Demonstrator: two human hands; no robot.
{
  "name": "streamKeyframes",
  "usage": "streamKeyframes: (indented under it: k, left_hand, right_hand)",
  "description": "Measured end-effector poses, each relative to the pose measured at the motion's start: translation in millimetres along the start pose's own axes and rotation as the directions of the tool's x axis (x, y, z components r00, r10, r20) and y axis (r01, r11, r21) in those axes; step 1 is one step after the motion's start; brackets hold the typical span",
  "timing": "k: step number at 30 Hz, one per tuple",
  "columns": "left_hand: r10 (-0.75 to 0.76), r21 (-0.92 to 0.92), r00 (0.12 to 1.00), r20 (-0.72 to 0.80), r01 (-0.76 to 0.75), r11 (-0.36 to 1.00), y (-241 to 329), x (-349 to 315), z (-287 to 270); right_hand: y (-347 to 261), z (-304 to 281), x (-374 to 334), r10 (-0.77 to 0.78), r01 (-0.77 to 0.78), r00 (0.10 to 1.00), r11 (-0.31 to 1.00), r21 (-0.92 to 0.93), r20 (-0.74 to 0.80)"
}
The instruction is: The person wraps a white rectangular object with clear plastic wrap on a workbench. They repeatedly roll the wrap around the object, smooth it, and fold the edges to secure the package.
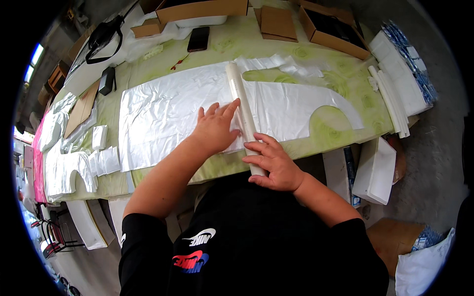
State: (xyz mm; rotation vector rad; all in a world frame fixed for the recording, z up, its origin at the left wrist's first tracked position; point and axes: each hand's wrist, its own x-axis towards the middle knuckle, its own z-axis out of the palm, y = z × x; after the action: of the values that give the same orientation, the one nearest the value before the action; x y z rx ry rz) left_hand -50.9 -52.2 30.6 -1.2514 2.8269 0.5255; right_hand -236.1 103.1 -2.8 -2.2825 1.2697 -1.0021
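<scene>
A white plastic sheet (168, 113), cut with rounded openings and strap-like ends at its right, lies flat but creased on the table. Across it, running from far to near, rests a long white tube (236, 84). My left hand (216, 129) lies on the sheet left of the tube, fingers spread, with a fingertip at the tube's side. Near the table's front edge, my right hand (276, 165) has its fingers over the near part of the tube, thumb close to its end. Part of the tube is hidden under those fingers.
The table has a green patterned cover (224, 44). Folded white plastic pieces (69, 170) lie at the left. Farther back are a phone (198, 39), a dark box-shaped device (106, 80) and a cardboard box (333, 29). More white tubes (390, 101) lie at the right edge.
</scene>
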Motion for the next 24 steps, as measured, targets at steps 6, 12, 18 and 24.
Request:
streamKeyframes:
  k: [6,12,18,24]
  left_hand:
    - [0.413,-0.065,0.854,-0.316,-0.453,0.889,-16.0,12.4,12.2]
    - [0.269,-0.218,0.817,-0.510,-0.425,0.878,-37.0,-6.0,24.0]
    - [0.126,-0.255,0.893,-0.432,-0.254,0.933,-65.9,-37.2,35.1]
    - [0.067,-0.296,0.868,-0.493,-0.240,0.924,-78.9,-51.0,40.2]
  right_hand:
    - [-10.7,4.6,8.0,-0.038,0.036,0.999,0.998,-0.043,-0.039]
    - [5.7,8.3,22.3,0.078,-0.157,0.953,0.954,-0.256,-0.294]
    - [60.7,31.9,87.1,0.255,-0.347,0.933,0.825,-0.445,-0.255]
    - [85.8,43.5,190.4,0.594,-0.573,0.790,0.626,-0.528,-0.153]
